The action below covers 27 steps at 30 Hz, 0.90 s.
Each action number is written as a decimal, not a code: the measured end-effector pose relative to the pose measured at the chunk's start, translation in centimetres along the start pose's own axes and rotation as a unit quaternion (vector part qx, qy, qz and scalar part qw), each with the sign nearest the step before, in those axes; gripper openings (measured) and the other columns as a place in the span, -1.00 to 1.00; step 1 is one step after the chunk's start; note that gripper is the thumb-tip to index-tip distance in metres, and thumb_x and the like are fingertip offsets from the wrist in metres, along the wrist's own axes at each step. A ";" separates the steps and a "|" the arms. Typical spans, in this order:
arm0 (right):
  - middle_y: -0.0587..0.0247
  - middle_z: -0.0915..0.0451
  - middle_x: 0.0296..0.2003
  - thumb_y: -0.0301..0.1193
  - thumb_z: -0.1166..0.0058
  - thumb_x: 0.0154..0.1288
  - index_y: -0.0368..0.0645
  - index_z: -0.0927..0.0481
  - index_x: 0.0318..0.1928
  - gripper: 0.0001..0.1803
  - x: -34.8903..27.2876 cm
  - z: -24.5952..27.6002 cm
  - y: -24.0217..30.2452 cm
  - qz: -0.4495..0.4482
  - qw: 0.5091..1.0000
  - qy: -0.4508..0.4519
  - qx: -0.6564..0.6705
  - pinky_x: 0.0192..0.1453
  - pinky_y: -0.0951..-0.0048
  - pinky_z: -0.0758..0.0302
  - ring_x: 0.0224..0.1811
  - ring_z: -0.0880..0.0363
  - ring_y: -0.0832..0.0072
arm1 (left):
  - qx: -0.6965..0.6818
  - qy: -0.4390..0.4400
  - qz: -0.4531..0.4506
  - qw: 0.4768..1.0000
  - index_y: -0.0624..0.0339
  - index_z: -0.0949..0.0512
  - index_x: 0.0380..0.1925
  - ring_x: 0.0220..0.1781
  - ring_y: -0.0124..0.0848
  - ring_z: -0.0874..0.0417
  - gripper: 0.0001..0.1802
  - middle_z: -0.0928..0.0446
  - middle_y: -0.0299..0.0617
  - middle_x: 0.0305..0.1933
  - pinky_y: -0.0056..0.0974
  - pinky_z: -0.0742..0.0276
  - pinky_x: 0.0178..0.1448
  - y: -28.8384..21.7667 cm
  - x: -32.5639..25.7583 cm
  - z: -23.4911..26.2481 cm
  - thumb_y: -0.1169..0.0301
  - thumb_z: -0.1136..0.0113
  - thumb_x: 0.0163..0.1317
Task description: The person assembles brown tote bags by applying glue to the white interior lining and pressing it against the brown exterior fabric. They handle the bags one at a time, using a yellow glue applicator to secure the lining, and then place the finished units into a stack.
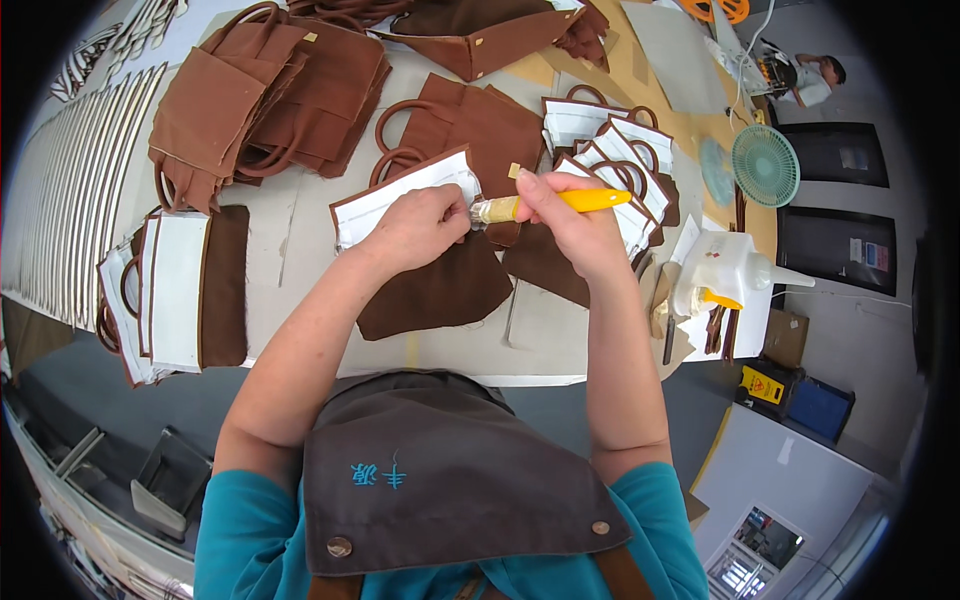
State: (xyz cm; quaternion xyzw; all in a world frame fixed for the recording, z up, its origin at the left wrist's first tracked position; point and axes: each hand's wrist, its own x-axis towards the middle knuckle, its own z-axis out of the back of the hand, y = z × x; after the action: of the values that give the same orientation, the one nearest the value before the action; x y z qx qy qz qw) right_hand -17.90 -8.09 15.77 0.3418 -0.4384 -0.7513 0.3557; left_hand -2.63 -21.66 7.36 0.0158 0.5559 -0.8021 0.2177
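Left hand (418, 228): fingers curled, pressing white-lined brown panel (405, 196) flat on grey table (290, 240). Right hand (568, 222): fingers pinching yellow-handled brush (545, 204), bristles touching panel's right edge. Brown piece (440, 290) under panel, near table edge. Left: stack of lined panels (170, 290). Right: white glue jug (725, 268), fanned panel stack (615, 160). Far: heap of brown bags (270, 90), green fan (765, 165).

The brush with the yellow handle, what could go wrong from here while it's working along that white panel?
1. The brush works at the edge of the white-lined piece, so glue could smear onto the brown fabric just beneath.
2. The left hand presses the panel right beside the bristles, so its fingers may get sticky.
3. The stack of finished pieces sits close behind the right hand; a wide stroke might knock it.
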 end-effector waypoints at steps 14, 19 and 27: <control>0.31 -0.64 -0.58 -0.07 -0.16 0.29 -0.13 -0.72 -0.46 -0.61 2.8 -0.4 1.3 0.015 0.977 0.151 -0.151 -0.31 0.42 -0.46 -0.50 -0.56 0.48 | 0.051 -0.005 0.007 0.999 0.31 -0.58 -0.19 -0.31 -0.35 -0.67 -0.69 -0.64 -0.15 -0.40 -0.22 -0.54 -0.13 -0.3 0.4 -0.7 0.26 -0.03 0.39; 0.36 -0.66 -0.59 -0.21 -0.24 0.29 -0.12 -0.72 -0.48 -0.72 1.8 -1.0 0.8 0.161 0.957 0.062 -0.231 -0.15 0.38 -0.46 -0.48 -0.55 0.44 | 0.039 -0.030 0.003 0.999 0.29 -0.59 -0.21 -0.33 -0.37 -0.66 -0.71 -0.63 -0.16 -0.41 -0.24 -0.52 -0.17 0.1 0.9 -0.8 0.26 -0.06 0.38; 0.40 -0.60 -0.64 -0.28 -0.26 0.31 -0.10 -0.67 -0.57 -0.69 -0.8 0.7 1.9 0.171 0.979 -0.060 -0.096 -0.10 0.39 -0.35 -0.48 -0.44 0.46 | -0.002 -0.049 0.022 0.999 0.28 -0.55 -0.36 -0.29 -0.15 -0.65 -0.77 -0.64 -0.05 -0.39 -0.12 -0.52 -0.15 0.1 0.9 -0.7 0.30 -0.09 0.30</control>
State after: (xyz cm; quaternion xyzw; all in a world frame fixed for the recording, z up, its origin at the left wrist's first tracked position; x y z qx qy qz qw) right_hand -17.65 -7.78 17.92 0.1802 -0.4368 -0.7372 0.4830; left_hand -3.54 -21.41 6.76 -0.0112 0.5458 -0.7957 0.2626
